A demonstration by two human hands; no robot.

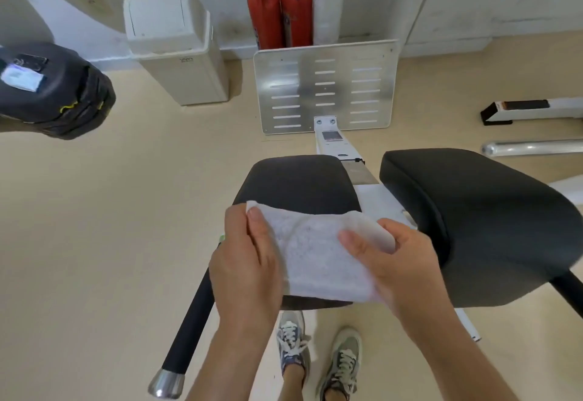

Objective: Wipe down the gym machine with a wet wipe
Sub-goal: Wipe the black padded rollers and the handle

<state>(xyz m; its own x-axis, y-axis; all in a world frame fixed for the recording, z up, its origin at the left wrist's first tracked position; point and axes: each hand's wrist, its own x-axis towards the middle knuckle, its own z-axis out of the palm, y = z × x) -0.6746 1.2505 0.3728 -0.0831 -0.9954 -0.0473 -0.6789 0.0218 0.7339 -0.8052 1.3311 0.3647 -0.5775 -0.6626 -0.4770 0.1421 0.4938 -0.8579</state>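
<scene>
The wet wipe [318, 255] is pinched taut between left hand [246, 261] and right hand [400, 261], above the seat pad [296, 176]; if pulled harder, it could be torn

The wet wipe [318, 258] is white, faintly mottled and stretched open. The left hand [246, 261] pinches its 9 o'clock edge and the right hand [400, 265] its 3 o'clock edge, above the gym machine's smaller dark pad [296, 179]. A larger dark pad [473, 211] sits at 3 o'clock. A white frame [334, 145] runs toward 12 o'clock to a slotted metal footplate [325, 85]. A black handle [189, 321] with a chrome cap lies at 7 o'clock.
</scene>
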